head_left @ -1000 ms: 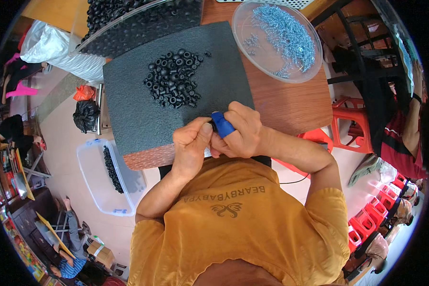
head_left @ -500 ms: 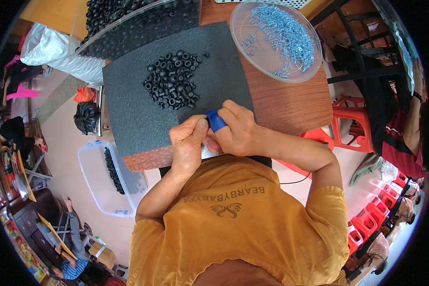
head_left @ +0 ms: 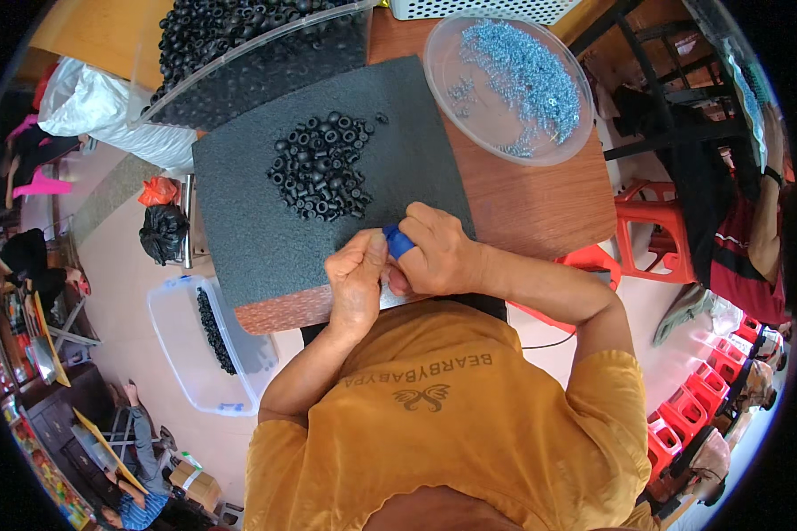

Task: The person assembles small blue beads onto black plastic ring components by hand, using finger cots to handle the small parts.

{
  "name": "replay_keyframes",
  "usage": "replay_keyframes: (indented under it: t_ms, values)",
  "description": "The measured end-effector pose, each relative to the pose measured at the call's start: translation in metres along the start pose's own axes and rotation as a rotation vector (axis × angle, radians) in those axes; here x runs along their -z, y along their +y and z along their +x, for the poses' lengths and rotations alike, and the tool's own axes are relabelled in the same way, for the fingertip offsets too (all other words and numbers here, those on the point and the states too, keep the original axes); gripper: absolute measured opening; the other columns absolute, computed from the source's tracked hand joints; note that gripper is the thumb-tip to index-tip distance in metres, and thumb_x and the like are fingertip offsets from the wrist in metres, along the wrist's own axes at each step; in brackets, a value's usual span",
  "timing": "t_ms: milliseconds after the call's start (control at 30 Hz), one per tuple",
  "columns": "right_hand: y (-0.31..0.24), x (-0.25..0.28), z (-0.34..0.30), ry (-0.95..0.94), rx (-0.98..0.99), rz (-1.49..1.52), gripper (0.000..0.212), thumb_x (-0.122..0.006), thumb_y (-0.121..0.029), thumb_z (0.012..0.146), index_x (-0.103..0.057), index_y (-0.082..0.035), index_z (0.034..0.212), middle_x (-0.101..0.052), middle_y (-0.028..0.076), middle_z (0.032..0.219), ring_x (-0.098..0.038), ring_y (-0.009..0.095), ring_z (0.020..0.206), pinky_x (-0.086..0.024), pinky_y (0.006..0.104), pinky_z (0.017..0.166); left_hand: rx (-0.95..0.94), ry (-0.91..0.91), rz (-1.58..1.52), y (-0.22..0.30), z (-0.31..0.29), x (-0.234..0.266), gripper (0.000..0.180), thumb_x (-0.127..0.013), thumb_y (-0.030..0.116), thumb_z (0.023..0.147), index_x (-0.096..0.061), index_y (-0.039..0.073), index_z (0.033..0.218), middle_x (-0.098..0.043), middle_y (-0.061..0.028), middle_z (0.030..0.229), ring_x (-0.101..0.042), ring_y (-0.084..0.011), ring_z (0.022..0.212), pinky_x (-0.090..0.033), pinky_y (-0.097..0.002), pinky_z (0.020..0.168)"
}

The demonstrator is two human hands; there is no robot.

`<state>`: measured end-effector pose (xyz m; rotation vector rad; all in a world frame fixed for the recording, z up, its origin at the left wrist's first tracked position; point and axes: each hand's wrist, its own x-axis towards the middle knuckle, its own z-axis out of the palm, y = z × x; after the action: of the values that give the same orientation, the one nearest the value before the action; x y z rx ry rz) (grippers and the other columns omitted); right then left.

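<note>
My left hand (head_left: 354, 276) and my right hand (head_left: 441, 252) meet at the near edge of the table, fingers closed and pressed together. Blue wrapping (head_left: 398, 241) covers a finger of the right hand, touching the left thumb. Whatever small thing is pinched between them is hidden by the fingers. Just beyond lies a pile of small black round parts (head_left: 321, 168), some ring-shaped and some domed, on a dark grey mat (head_left: 239, 212). A single black part (head_left: 381, 118) sits apart at the pile's far right.
A clear bin of black parts (head_left: 266, 66) stands at the far left. At the far right, a round clear tray (head_left: 469, 133) holds small blue-silver pieces (head_left: 536, 75). Another clear plastic box (head_left: 173, 341) is low on the left. Red stools (head_left: 655, 232) stand to the right.
The view has shifted slightly, so the table and its contents sit a little lower. My hands stay together at the table edge, with the fingers pressed closer around the pinch.
</note>
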<state>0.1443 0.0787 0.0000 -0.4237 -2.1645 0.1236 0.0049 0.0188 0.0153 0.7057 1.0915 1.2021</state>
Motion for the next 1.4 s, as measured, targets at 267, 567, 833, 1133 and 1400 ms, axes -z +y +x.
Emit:
replay_keyframes:
  t_ms: [267, 567, 833, 1133, 1400]
  values:
    - [0.033, 0.041, 0.029, 0.035, -0.165, -0.067, 0.033, -0.075, -0.008, 0.065, -0.042, -0.005, 0.065, -0.044, 0.011, 0.063, -0.045, 0.028, 0.052, -0.034, 0.0383, 0.042, 0.039, -0.024, 0.058, 0.009, -0.005, 0.004, 0.034, -0.047, 0.024, 0.097, -0.058, -0.007, 0.100, -0.065, -0.0126, 0.073, -0.055, -0.0118, 0.051, -0.044, -0.0217, 0.047]
    - [0.186, 0.085, 0.117, 0.232, -0.161, -0.574, 0.026, -0.070, -0.024, 0.078, -0.058, -0.001, 0.072, -0.052, 0.015, 0.058, -0.052, 0.029, 0.050, -0.042, 0.0387, 0.048, -0.071, -0.172, 0.016, 0.064, -0.024, 0.005, 0.029, -0.048, 0.020, 0.095, -0.055, -0.006, 0.109, -0.064, -0.0132, 0.087, -0.060, -0.0134, 0.075, -0.049, -0.0280, 0.063]
    - [0.269, 0.087, 0.140, 0.069, -0.438, -0.760, 0.036, -0.071, -0.024, 0.068, -0.053, 0.006, 0.072, -0.059, 0.027, 0.077, -0.057, 0.044, 0.074, -0.046, 0.0486, 0.069, -0.911, -0.796, -0.823, 0.117, -0.035, -0.085, 0.060, -0.060, 0.053, 0.081, -0.061, -0.003, 0.102, -0.061, -0.0231, 0.103, -0.065, -0.0378, 0.069, -0.055, -0.0376, 0.056]
    - [0.126, 0.042, 0.103, 0.006, -0.100, -0.251, 0.021, -0.070, -0.014, 0.072, -0.053, -0.002, 0.066, -0.054, 0.014, 0.064, -0.055, 0.034, 0.062, -0.044, 0.0424, 0.055, -0.576, -0.942, -1.383, 0.094, -0.069, -0.097, 0.060, -0.059, 0.048, 0.084, -0.058, -0.009, 0.102, -0.058, -0.0230, 0.094, -0.065, -0.0308, 0.074, -0.052, -0.0320, 0.055]
    - [0.062, 0.018, 0.052, -0.160, -0.323, 0.081, 0.021, -0.071, -0.004, 0.064, -0.050, -0.002, 0.068, -0.053, 0.013, 0.070, -0.053, 0.034, 0.069, -0.043, 0.0431, 0.058, -0.472, -1.004, -0.502, 0.112, -0.035, -0.019, 0.031, -0.060, 0.020, 0.089, -0.053, -0.004, 0.107, -0.062, -0.0206, 0.085, -0.062, -0.0320, 0.064, -0.050, -0.0398, 0.053]
